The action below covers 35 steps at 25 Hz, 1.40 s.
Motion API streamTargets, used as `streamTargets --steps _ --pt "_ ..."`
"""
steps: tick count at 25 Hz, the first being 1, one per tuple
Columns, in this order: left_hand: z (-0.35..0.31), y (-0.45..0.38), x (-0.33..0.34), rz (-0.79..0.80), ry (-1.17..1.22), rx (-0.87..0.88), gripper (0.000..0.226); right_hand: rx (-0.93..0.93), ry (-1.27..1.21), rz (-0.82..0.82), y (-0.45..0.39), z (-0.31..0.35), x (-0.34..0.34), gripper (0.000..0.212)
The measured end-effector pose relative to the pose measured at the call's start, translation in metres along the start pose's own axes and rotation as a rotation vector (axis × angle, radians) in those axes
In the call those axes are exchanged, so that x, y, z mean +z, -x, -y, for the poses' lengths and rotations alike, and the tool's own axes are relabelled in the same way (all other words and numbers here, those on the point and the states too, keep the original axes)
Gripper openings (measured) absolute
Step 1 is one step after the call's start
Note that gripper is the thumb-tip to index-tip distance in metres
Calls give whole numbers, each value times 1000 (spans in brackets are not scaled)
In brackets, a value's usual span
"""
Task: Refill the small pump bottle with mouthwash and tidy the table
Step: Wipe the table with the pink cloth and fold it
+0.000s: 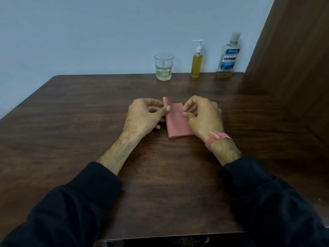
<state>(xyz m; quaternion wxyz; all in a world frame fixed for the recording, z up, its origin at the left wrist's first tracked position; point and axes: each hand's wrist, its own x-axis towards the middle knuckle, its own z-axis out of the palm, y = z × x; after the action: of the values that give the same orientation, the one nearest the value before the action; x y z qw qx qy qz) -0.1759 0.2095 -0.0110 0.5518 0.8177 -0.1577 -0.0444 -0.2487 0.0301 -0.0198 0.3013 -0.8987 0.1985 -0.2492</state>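
Dark wood-grain surface [89, 122] filling most of the view, pale wall behind, brown panel at 2 o'clock. Dark sleeves [67, 211] reaching in from 7 and 5 o'clock. At centre, left hand [142, 116] and right hand [203, 118] either side of a folded pink cloth [176, 122] lying on the surface; left thumb and forefinger pinching its far left corner, lifted and curled; right fingertips pinching its right edge. Pink thread band [215, 139] on the right wrist. Along the far edge near 1 o'clock, standing upright and apart: mouthwash bottle [227, 56] rightmost, capped, a little yellowish liquid at its base; small pump bottle [196, 63] in the middle, nearly full of yellow liquid; glass tumbler [163, 66] leftmost, holding a shallow yellowish layer.
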Motion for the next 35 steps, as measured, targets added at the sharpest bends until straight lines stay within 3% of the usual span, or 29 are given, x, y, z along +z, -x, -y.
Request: streamTargets --steps 5,12,19,25,35 --pt "2 0 1 5 -34 6 46 -11 39 14 1 0 -2 22" --pt "7 -1 -1 91 54 77 50 12 -40 73 1 1 -4 34" --pt "11 -8 -12 -108 -15 182 58 32 -293 176 -15 7 1 20" --pt "27 -56 -36 -238 -39 103 56 -68 -216 225 -62 29 43 17" --pt "50 -163 -67 -367 -2 13 53 -195 -4 122 -143 69 126 33"
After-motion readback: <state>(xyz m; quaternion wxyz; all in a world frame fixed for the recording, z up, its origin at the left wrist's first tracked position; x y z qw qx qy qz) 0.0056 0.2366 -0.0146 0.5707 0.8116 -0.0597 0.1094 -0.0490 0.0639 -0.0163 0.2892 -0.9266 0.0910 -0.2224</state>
